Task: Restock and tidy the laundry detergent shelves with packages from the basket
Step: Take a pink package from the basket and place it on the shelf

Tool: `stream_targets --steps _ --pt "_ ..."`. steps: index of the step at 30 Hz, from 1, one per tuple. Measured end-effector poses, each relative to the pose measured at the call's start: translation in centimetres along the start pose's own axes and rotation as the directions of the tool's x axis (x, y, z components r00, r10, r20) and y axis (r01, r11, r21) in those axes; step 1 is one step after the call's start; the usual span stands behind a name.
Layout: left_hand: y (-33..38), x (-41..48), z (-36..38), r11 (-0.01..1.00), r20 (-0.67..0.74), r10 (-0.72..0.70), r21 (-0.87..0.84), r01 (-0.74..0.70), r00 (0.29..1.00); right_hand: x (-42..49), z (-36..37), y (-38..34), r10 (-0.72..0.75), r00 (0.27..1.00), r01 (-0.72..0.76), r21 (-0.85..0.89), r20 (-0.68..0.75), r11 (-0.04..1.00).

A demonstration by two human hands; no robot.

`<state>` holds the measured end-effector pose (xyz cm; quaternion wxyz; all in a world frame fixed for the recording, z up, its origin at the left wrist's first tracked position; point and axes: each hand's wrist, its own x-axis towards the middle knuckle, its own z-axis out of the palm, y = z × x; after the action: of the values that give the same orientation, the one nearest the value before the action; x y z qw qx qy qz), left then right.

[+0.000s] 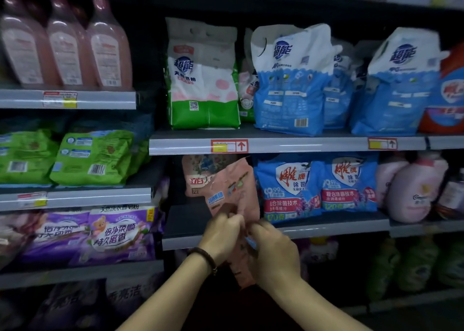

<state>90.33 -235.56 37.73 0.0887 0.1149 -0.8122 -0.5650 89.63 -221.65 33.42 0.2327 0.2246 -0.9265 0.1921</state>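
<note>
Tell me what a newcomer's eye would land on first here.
Low in the middle, the left hand and the right hand both grip a pink pouch, held tilted in front of the lower shelf. Above and to the right, big blue and white bags stand in a row. Bright green packs lie on the left.
</note>
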Motion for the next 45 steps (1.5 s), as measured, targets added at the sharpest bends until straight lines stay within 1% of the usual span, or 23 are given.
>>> stream_targets --steps 3,4,6,8,10,12,13,15,17,18,19,20,21,22,26,27,29,31,33,36,38,42,45 --pt "1.5 -0.4 1.2 0.996 -0.058 -0.066 -0.057 0.063 0.996 -1.2 1.0 -0.6 -0.176 0.984 0.167 -0.19 -0.029 0.967" --pt "1.5 -0.3 1.6 0.997 -0.095 -0.068 -0.053 0.063 0.993 -1.6 1.4 -1.1 -0.246 0.968 0.23 -0.242 -0.04 0.943" --pt "0.7 0.4 2.0 0.998 -0.177 -0.054 0.018 0.058 0.983 -2.0 1.8 -1.9 -0.306 0.95 0.278 -0.281 -0.062 0.919" --pt "-0.7 0.9 1.8 0.998 -0.256 -0.061 0.009 0.065 0.965 -2.4 1.7 -2.2 -0.316 0.949 0.303 -0.297 0.005 0.905" --pt "-1.7 1.0 1.6 0.993 -0.268 -0.071 -0.115 0.041 0.961 -2.7 1.1 -2.0 -0.287 0.945 0.318 -0.234 0.156 0.919" --pt "-2.2 0.9 1.3 0.968 -0.263 -0.063 -0.251 -0.005 0.963 -2.8 -0.2 -1.5 -0.173 0.937 0.197 -0.048 0.303 0.979" --pt "-2.6 1.0 1.1 0.953 -0.239 -0.062 -0.302 -0.014 0.969 -2.7 -0.5 -1.0 -0.095 0.944 0.087 0.04 0.317 0.995" --pt "-3.4 1.2 0.3 0.945 -0.171 -0.036 -0.325 -0.022 0.985 -2.3 -0.3 0.8 0.083 0.971 -0.134 0.222 0.224 0.966" --pt "-3.9 1.4 -0.9 0.958 -0.123 -0.023 -0.285 -0.013 0.992 -1.7 1.2 3.2 0.283 0.941 -0.335 0.426 0.183 0.84" --pt "-4.2 1.5 -1.6 0.957 -0.117 -0.031 -0.288 -0.004 0.993 -1.4 1.9 4.1 0.373 0.906 -0.42 0.543 0.202 0.727" --pt "-4.3 1.5 -2.3 0.949 -0.121 -0.043 -0.315 0.003 0.992 -1.1 2.9 5.1 0.44 0.856 -0.499 0.651 0.269 0.572" --pt "-4.3 1.6 -3.0 0.931 -0.108 -0.062 -0.365 0.018 0.992 -0.7 3.7 5.9 0.468 0.803 -0.561 0.734 0.37 0.383" --pt "-4.4 1.7 -3.6 0.907 -0.077 -0.087 -0.42 0.047 0.993 -0.6 4.3 6.9 0.446 0.768 -0.591 0.776 0.459 0.22" --pt "-4.3 1.8 -4.3 0.881 -0.043 -0.106 -0.468 0.074 0.993 -0.6 4.6 7.8 0.398 0.754 -0.608 0.784 0.523 0.124" --pt "-5.0 2.7 -6.0 0.807 0.008 -0.138 -0.579 0.117 0.99 0.1 4.1 8.3 0.067 0.732 -0.682 0.729 0.678 0.061" --pt "-5.2 3.0 -6.2 0.796 0.009 -0.143 -0.593 0.121 0.99 0.3 3.8 7.9 0.024 0.727 -0.687 0.726 0.686 0.028" --pt "-5.6 3.8 -6.6 0.801 -0.011 -0.138 -0.589 0.105 0.99 1.1 3.8 6.9 0.048 0.73 -0.681 0.732 0.681 -0.022" --pt "-6.5 4.5 -7.0 0.81 -0.004 -0.13 -0.578 0.104 0.992 2.1 4.3 6.0 0.162 0.733 -0.662 0.747 0.661 -0.052" --pt "-8.0 4.5 -7.2 0.826 0.073 -0.12 -0.546 0.14 0.99 2.9 4.8 5.7 0.25 0.735 -0.634 0.77 0.63 -0.076" --pt "-11.4 3.6 -6.6 0.881 0.179 -0.157 -0.42 0.22 0.971 4.0 5.6 6.0 0.241 0.769 -0.588 0.803 0.593 -0.101" --pt "-13.3 3.7 -5.8 0.909 0.205 -0.111 -0.374 0.183 0.972 5.2 6.1 5.8 0.233 0.789 -0.563 0.821 0.568 -0.096" --pt "-14.9 6.5 -5.0 0.897 0.026 -0.099 -0.43 0.1 0.995 8.3 8.2 5.9 0.219 0.815 -0.55 0.835 0.537 0.002" --pt "-15.8 8.9 -5.1 0.888 -0.086 -0.115 -0.456 0.064 0.99 10.4 10.2 7.0 0.202 0.824 -0.56 0.814 0.529 0.153"
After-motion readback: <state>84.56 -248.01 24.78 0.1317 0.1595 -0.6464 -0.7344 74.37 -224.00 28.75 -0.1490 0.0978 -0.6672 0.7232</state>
